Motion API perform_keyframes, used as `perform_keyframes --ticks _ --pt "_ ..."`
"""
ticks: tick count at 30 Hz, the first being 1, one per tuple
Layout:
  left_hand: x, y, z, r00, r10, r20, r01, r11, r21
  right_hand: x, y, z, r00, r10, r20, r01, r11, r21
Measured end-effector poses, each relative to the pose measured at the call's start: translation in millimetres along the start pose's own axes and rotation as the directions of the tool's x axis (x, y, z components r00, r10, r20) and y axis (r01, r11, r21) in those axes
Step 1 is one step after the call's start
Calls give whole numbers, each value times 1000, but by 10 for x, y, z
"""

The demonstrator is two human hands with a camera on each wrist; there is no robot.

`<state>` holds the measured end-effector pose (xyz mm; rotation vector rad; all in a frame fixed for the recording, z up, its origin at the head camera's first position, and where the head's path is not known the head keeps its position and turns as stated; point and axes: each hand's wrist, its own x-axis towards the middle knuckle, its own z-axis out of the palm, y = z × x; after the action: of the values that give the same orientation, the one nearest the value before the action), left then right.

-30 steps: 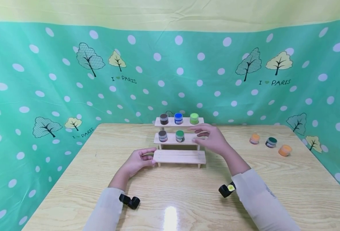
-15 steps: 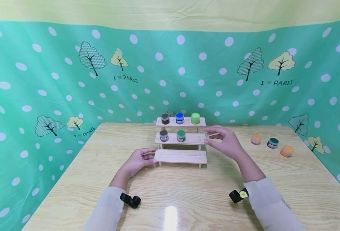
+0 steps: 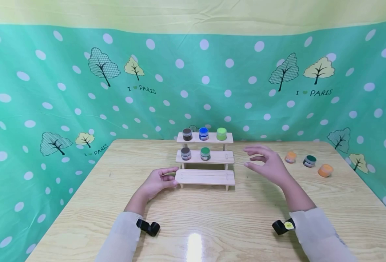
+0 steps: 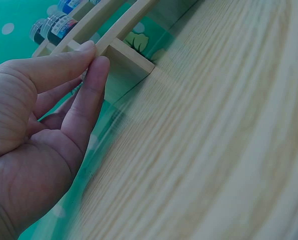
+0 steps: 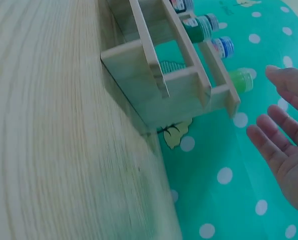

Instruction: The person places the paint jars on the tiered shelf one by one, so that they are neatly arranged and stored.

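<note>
A three-step wooden display shelf stands on the table. My left hand pinches the left end of its lowest step between thumb and finger, as the left wrist view shows. My right hand is in the air right of the shelf, fingers loosely bent, holding nothing. On the top step sit a dark brown paint jar, a blue jar and a light green jar. The middle step bears a greyish-brown jar and a green jar; its right end is bare, as is the lowest step.
Right of my right hand, an orange jar, a dark green jar and another orange jar rest on the wooden table. A green dotted curtain hangs behind the table.
My right hand has moved right, away from the middle step's right end. The left hand stays at the lowest step. The jars keep their places.
</note>
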<state>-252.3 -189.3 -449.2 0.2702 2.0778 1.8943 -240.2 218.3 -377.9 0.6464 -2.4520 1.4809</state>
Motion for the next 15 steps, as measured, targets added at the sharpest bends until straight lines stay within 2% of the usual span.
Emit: perform_keyframes --ticks 3,9,15 --pt "2 0 0 1000 4 5 -4 1000 1 -26 29 -66 1000 12 -2 -12 1000 -18" --pt "1 2 1 1000 2 9 -2 1000 0 -76 102 -187 995 99 2 -99 990 -100" --pt "7 0 5 1000 -3 -2 3 1000 0 -152 158 -304 991 135 -6 -135 984 -120"
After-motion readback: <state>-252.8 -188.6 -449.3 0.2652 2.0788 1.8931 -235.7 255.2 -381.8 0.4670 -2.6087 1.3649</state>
